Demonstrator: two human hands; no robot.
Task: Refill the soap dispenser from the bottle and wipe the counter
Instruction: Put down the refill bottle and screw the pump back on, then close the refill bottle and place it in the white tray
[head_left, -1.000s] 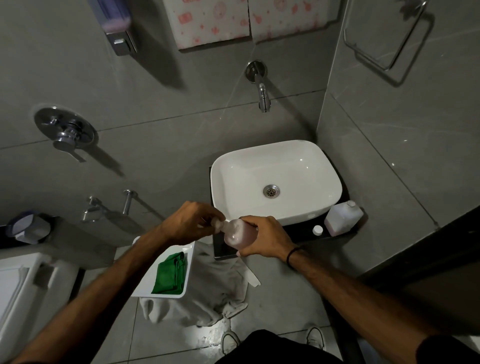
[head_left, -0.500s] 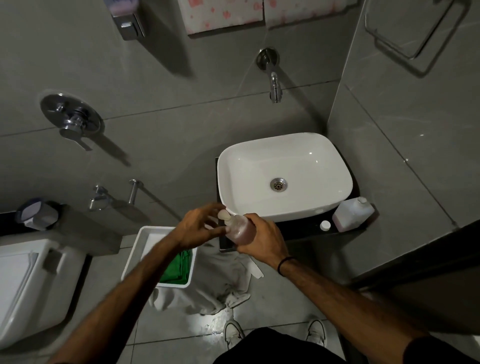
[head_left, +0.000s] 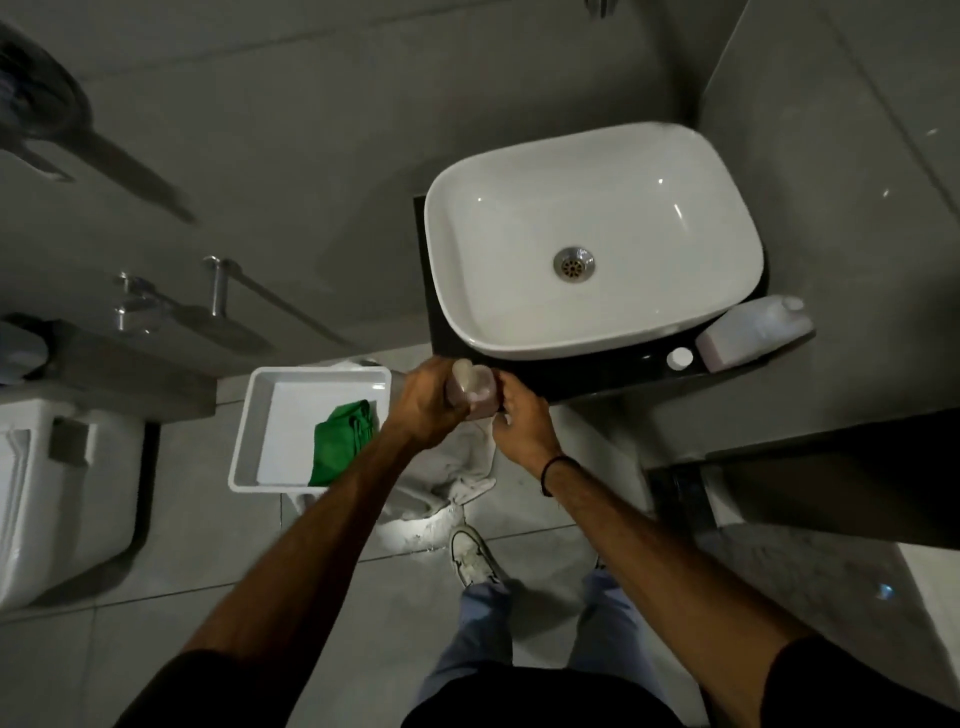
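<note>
I hold a small pinkish soap dispenser bottle (head_left: 477, 391) upright just in front of the dark counter (head_left: 597, 375). My left hand (head_left: 427, 404) wraps its left side and neck. My right hand (head_left: 520, 422) grips its right side and base. A white refill bottle (head_left: 753, 332) lies on its side at the counter's right end, its white cap (head_left: 679, 358) loose beside it. A green cloth (head_left: 344, 440) lies in a white tray (head_left: 249, 447) on the floor to the left.
A white basin (head_left: 592, 239) fills most of the counter. A crumpled white rag (head_left: 452, 467) lies on the floor under my hands. A toilet (head_left: 57, 493) stands at the left. Grey walls close in behind and at the right.
The view has tipped down and moved closer, so the tap and wall dispenser left the frame. Both hands stay on the pinkish bottle, which now stands more upright.
</note>
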